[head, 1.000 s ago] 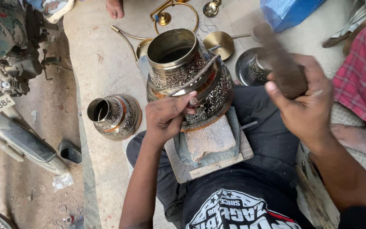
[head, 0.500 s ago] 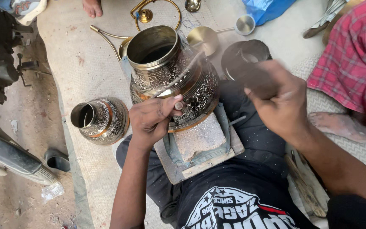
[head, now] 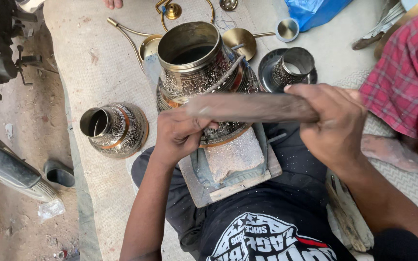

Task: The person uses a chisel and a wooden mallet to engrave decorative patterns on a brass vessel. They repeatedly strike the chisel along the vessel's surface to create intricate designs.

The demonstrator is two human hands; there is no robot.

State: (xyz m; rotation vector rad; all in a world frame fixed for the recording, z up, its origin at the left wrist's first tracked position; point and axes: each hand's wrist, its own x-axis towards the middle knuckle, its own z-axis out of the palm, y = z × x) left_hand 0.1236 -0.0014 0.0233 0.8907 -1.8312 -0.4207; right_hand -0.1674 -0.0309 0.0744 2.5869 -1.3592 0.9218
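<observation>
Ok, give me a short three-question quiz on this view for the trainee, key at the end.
1. True or false: the right hand grips a dark wooden striker that lies level across the large engraved metal pot.
2. Which hand rests at the pot's side with a thin metal tool rising from it?
3. The smaller engraved vessel on the mat is: A) upright, B) lying on its side, C) stacked on the big pot.

Key: 1 true. 2 the left hand. 3 B; its open mouth faces sideways, toward the picture's left.
</observation>
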